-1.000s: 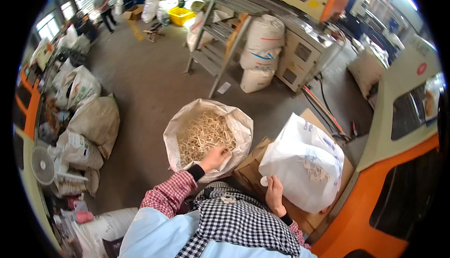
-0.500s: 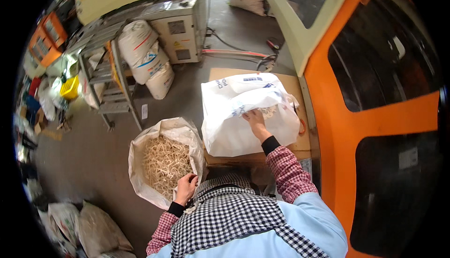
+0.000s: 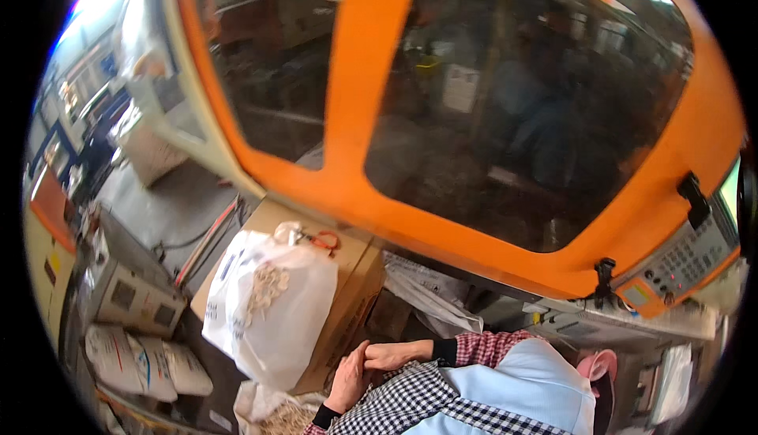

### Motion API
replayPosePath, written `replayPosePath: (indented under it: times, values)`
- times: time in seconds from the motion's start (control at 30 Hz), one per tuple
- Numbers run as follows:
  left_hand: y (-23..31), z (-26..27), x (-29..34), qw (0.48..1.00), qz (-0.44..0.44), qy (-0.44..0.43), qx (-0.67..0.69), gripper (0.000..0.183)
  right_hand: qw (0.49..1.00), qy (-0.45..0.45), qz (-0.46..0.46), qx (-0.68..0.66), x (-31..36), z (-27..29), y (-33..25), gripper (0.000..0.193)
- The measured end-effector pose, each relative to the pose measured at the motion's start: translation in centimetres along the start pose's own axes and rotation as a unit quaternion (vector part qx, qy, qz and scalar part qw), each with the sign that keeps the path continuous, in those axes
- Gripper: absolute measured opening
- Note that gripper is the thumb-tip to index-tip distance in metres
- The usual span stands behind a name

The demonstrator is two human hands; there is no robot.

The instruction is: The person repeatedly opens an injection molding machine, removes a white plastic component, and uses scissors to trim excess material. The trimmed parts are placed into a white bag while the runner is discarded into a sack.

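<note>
My left hand [image 3: 346,384] and my right hand [image 3: 395,354] meet in front of the checked apron [image 3: 407,399]. The fingers of both are curled and touch each other; whatever may be between them is hidden. Just left of them a white plastic bag [image 3: 304,336] lies on a cardboard box [image 3: 359,265], with small pale pieces [image 3: 268,283] showing at its opening. Beside the bag's far edge is an orange-handled tool [image 3: 325,241]. Below, an open white sack [image 3: 249,399] holds pale curly strips [image 3: 290,421], partly cut off by the lower edge.
An orange machine [image 3: 339,80] with dark windows rises ahead, its control panel [image 3: 679,265] at right. Stuffed white sacks [image 3: 150,364] and a grey cabinet [image 3: 138,301] stand at left. A plastic-wrapped bundle [image 3: 430,293] lies under the machine's edge. A pink object [image 3: 598,368] is behind my right arm.
My view has swung right toward the orange machine. My right hand has left the white bag's opening and now meets my left hand, which has come away from the open sack's rim.
</note>
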State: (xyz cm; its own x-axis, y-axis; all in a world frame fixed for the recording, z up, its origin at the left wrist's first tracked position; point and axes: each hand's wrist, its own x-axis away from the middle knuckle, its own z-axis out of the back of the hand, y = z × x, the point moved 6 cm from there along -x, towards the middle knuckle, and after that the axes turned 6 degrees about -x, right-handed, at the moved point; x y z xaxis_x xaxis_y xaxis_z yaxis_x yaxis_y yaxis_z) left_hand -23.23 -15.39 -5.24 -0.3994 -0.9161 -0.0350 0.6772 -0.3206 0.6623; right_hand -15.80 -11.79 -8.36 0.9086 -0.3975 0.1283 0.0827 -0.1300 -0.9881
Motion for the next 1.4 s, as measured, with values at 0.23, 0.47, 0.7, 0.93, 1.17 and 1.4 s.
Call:
replayPosePath:
  times: [0.23, 0.47, 0.7, 0.93, 1.17, 1.4]
  values:
    - [5.2, -3.4, -8.7, 0.993, -0.113, -0.021, 0.017, 0.024, 0.790, 0.441, 0.206, 0.373, 17.4, 8.1, -12.7, 0.022]
    - [8.9, -9.8, -14.7, 0.962, -0.195, -0.178, 0.074, 0.017, -0.050, 0.808, 0.065, 0.584, 39.5, 1.2, -21.7, 0.036]
    - [12.1, -12.7, -18.8, 0.903, -0.382, -0.195, 0.024, 0.022, 0.314, 0.836, 0.381, 0.240, 50.0, 6.3, -8.7, 0.049]
    - [10.9, -8.3, -19.4, 0.942, -0.261, -0.198, 0.067, 0.018, 0.390, 0.816, 0.386, 0.183, 43.7, 7.2, -13.7, 0.061]
    - [18.5, -0.4, -20.0, 0.915, -0.396, -0.032, 0.064, 0.022, 0.429, 0.795, 0.387, 0.184, 34.6, 9.0, -15.6, 0.055]
    - [21.7, 3.6, -19.9, 0.914, -0.402, 0.004, 0.043, 0.046, 0.518, 0.718, 0.368, 0.283, 25.7, 11.8, -17.2, 0.037]
